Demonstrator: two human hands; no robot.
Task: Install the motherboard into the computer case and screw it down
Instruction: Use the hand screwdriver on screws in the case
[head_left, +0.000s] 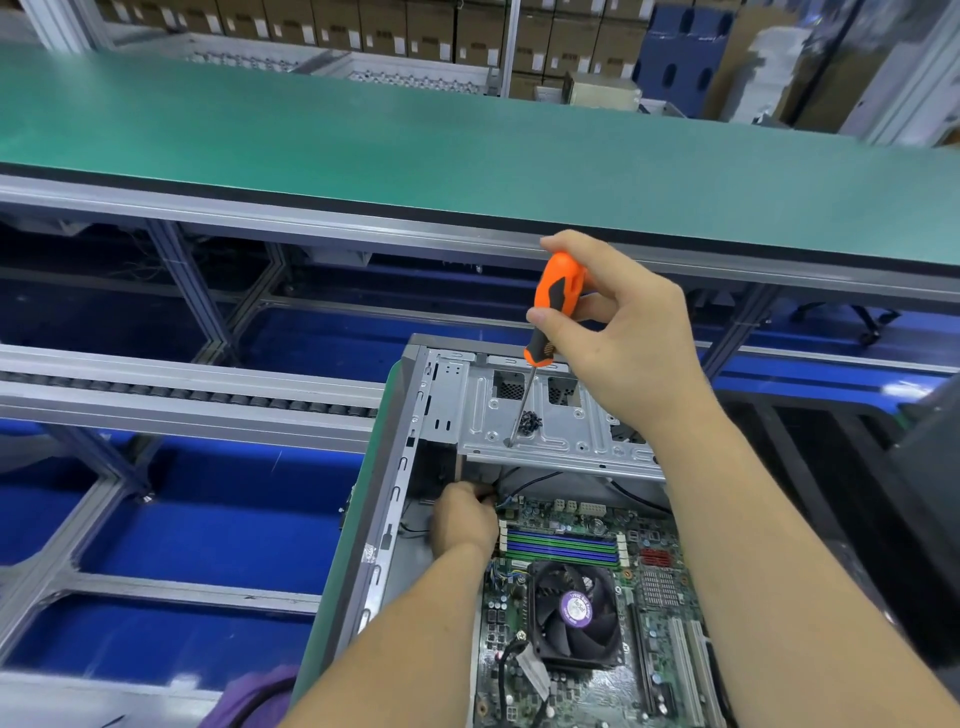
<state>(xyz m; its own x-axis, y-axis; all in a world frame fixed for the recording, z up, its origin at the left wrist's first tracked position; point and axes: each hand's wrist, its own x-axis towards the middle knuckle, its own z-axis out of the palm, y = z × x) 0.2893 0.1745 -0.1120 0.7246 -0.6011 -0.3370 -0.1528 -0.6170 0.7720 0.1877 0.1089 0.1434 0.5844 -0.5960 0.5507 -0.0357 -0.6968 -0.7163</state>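
Inside the computer case (410, 415), the stiff, fragile motherboard (571, 597) is best edge-held; the screwdriver (556, 296) is pinched by the right grip (618, 338), while the left grip (462, 519) is curled, contents unclear.

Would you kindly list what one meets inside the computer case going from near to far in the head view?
Cooler fan → memory slots → left hand → pile of screws → screwdriver handle in the right hand.

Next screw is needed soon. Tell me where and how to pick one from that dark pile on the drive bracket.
Pinch a single screw at the edge of the pile, coming straight down from above with fingertips: it lies loose on the flat drive bracket. Come from the left, since the screwdriver shaft crosses there.
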